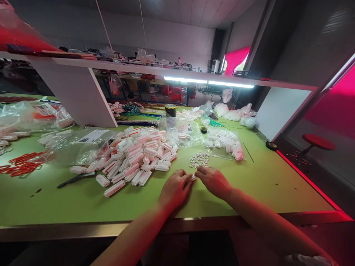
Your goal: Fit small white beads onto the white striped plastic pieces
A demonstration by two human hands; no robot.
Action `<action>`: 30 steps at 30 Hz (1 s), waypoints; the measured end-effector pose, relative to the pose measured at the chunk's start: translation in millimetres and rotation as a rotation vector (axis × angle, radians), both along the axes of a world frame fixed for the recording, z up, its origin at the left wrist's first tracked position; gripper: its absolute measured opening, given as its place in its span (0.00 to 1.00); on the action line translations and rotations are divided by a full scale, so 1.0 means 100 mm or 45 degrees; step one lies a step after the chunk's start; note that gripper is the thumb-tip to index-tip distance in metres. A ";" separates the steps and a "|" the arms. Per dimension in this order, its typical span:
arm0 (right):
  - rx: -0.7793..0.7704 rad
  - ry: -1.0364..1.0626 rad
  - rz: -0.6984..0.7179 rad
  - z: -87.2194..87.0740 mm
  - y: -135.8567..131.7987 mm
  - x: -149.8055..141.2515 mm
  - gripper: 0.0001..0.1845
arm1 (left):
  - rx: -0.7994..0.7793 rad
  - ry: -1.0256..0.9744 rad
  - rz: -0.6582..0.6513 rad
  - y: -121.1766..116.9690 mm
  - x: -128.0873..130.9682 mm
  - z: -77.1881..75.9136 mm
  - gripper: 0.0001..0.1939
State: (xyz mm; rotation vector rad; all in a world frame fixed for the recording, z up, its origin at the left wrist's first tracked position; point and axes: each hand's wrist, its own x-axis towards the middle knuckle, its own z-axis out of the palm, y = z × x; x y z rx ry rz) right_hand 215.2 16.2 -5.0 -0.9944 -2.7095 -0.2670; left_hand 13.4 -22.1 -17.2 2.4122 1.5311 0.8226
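Low over the green tabletop, my left hand (pixel 175 187) is closed around a small white plastic connector housing (pixel 193 177), of which only a short end shows. Fingers of my right hand (pixel 213 181) are pinched together at that same end; whatever they grip is too small or hidden to name. Just beyond my fingertips lies a little heap of tiny white plastic pieces (pixel 199 159). To the left of my hands spreads a large pile of white connector housings (pixel 138 155), some with orange parts.
Clear bags (pixel 180 133) and a bag of white parts (pixel 226 144) lie behind. Scissors or a similar dark-handled tool (pixel 72 180) rest left, near orange strips (pixel 22 162). Black tape rolls (pixel 271 145) and wire bundles (pixel 138 111) are around. A shelf (pixel 177 70) with a lamp spans above.
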 end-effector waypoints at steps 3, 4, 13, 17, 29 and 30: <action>0.016 -0.024 0.017 0.00 0.00 -0.01 0.09 | -0.008 -0.001 -0.006 0.00 0.00 0.00 0.13; 0.010 -0.021 0.021 0.00 0.00 -0.01 0.09 | -0.009 -0.002 -0.002 0.01 0.00 0.00 0.13; -0.091 0.059 -0.039 0.07 -0.03 0.05 0.13 | -0.025 -0.041 0.035 0.03 -0.04 -0.06 0.11; -0.053 -0.098 0.003 0.05 -0.09 0.00 0.12 | -0.026 -0.058 0.046 0.03 -0.04 -0.05 0.10; -0.345 0.616 0.074 -0.12 0.08 0.06 0.19 | -0.128 -0.157 0.064 0.03 -0.10 -0.08 0.30; -0.342 0.719 0.077 -0.15 0.14 0.08 0.18 | -0.113 -0.187 0.055 0.04 -0.11 -0.10 0.29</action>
